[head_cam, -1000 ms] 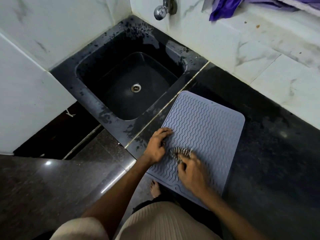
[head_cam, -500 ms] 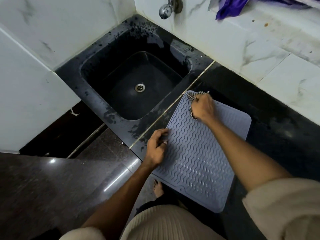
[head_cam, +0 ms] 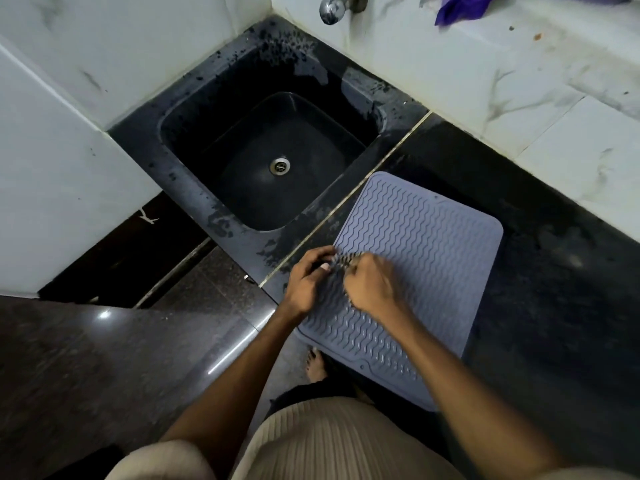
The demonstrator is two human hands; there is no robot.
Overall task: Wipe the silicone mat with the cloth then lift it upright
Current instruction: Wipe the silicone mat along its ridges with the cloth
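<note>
Mat: the silicone mat [head_cam: 426, 258] lies flat on the dark table [head_cam: 540, 306], its near corner overhanging the table's front edge.
Cloth: a small striped cloth [head_cam: 346, 260] sits bunched at the mat's left edge, between the two hands.
Right grip: the right hand [head_cam: 372, 289] has its fingers curled round the cloth, pressing it onto the ribs; the hand is blurred, so it seems to be mid-stroke.
Left grip: the left hand [head_cam: 310, 280] is just left of the cloth, fingers curled over the mat's left edge, apparently pinning it.
Step in hand: wiping, judged unfinished; the mat is not yet lifted.
Doing it well: hold the left edge down, press along the wavy ribs, and cover the area beyond the grip toward the wall.
Risk: the overhanging corner may sag or slide if pushed hard.
Beyond the grip: the sink [head_cam: 194, 140] lies to the left, with a tap [head_cam: 330, 8] above it.
</note>
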